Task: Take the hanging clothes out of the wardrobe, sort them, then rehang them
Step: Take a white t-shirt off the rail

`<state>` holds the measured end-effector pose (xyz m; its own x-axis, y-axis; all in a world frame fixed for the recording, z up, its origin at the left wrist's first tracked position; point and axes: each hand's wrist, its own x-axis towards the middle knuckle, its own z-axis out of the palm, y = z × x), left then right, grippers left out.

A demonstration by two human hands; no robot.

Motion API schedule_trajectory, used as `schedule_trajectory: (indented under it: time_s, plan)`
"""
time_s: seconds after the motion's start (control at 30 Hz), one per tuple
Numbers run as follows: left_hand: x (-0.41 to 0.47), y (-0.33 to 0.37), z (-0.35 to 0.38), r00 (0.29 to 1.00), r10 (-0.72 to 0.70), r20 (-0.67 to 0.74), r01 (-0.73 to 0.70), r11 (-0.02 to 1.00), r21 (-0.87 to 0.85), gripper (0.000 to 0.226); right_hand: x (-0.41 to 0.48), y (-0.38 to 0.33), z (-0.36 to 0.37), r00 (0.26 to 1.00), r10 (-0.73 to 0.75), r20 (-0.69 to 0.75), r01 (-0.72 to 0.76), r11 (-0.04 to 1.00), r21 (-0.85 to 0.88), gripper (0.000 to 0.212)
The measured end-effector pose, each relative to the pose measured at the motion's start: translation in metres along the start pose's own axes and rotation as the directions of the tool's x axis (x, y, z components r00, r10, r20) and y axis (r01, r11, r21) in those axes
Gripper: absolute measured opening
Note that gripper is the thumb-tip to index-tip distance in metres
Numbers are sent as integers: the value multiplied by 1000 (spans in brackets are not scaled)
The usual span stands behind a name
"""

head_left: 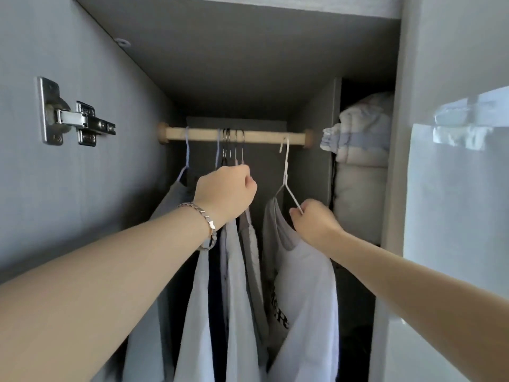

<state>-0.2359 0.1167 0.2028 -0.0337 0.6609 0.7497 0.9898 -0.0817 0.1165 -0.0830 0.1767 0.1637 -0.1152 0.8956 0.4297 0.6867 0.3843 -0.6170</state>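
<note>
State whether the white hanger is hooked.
Apparently unhooked: the white hanger has its hook before the rod, not over it; right hand grips it.

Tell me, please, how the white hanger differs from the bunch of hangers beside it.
The white hanger is single and tilted, its hook low against the rod; the bunch of hangers has metal hooks looped over it. The right hand pinches the white hanger's shoulder wire; the left hand grips the bunch's necks. Both carry clothes.

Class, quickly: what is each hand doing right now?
Left hand: closed round the bunched hangers.
Right hand: pinching the white hanger of the white T-shirt.
</note>
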Motion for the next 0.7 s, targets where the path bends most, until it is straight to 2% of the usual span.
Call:
schedule_trajectory:
  time_s: [0.17, 0.37, 0.47, 0.57, 0.7]
  plan:
    - [-39, 46, 11, 986, 78, 146, -76, 997, -19, 24, -88, 39, -24, 1000, 20, 10, -19, 988, -155, 33]
    - [-109, 129, 19, 922, 128, 365, -105, 991, -82, 21, -210, 92, -96, 999, 40, -3, -39, 933, -358, 31]
    - [-155, 185, 25, 868, 206, 452, -138, 974, -178, 21, -286, 129, -140, 992, 110, -56, -123, 904, -410, 27]
    - [-205, 248, 30, 820, 280, 499, -178, 954, -243, 22, -365, 170, -185, 963, 232, -136, -268, 874, -405, 27]
    - [-275, 333, 31, 740, 399, 542, -244, 909, -337, 21, -471, 210, -246, 860, 421, -288, -495, 826, -269, 27]
